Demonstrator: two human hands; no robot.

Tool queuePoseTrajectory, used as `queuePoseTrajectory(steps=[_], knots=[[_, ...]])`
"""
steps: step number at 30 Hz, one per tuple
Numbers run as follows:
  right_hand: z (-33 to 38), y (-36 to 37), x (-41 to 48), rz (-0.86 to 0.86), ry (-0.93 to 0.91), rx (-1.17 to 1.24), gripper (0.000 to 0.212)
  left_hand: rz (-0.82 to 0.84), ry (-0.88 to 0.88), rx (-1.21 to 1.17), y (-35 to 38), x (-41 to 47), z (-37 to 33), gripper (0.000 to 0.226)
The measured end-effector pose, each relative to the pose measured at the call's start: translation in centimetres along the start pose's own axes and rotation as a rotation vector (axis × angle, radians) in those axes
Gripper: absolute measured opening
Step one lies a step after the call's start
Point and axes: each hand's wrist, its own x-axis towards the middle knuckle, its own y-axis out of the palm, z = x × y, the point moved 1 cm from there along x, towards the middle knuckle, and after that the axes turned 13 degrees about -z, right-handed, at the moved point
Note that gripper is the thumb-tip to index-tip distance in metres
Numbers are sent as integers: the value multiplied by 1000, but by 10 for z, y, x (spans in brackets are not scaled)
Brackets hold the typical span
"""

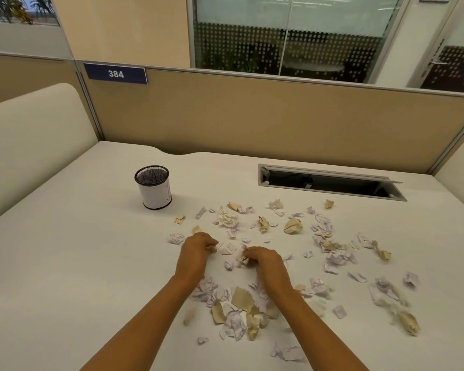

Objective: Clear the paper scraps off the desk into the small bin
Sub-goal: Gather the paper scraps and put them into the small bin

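Open-plan office, workstation row. White desk (65, 250) fenced at back by tan fabric partition (252, 116) with metal trim. Blue number plate (115, 74) reading 384 at partition top (white digits, seat-label style). Cream side screen (32, 145) closes off left edge. Flip-lid cable hatch (330, 182) set in desktop. Behind, glass wall (287, 36) with frosted dot band; door handle (437, 64) at right.

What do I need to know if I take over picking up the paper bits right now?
Left hand: pinching paper scraps mid-desk.
Right hand: gripping scraps beside it.
Small bin: upright, to the far left of the mess, apart from it.
Done: little, by the look of it; scraps cover the desk middle and right.
To do: carry handfuls to the bin until none remain.
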Motion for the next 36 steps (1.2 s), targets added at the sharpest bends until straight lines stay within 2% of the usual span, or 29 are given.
queuePoseTrajectory(steps=[2, 6, 11, 15, 18, 22, 25, 29, 36], knots=[[-1, -3, 8, -75, 173, 128, 22, -83, -145, -135, -9, 10, 0, 16], [7, -14, 26, -143, 366, 375, 23, -187, -267, -260, -27, 41, -6, 16], [18, -18, 50, -91, 655, 767, 25, -223, -477, -511, -49, 84, -13, 25], [32, -19, 67, -31, 780, 1021, 27, -178, -647, -777, -61, 115, -18, 33], [40, -17, 80, -20, 807, 1092, 26, -226, -701, -825, -74, 141, -16, 32], [55, -13, 95, -3, 803, 1124, 29, -335, -685, -613, -93, 176, -1, 26], [69, -8, 108, 21, 793, 1148, 28, -358, -628, -425, -104, 195, 9, 23], [92, 1, 128, 77, 768, 1128, 26, -286, -563, -149, -108, 212, 17, 21], [146, 25, 171, 158, 682, 1027, 23, -18, -495, 232, -94, 231, 26, 34]])
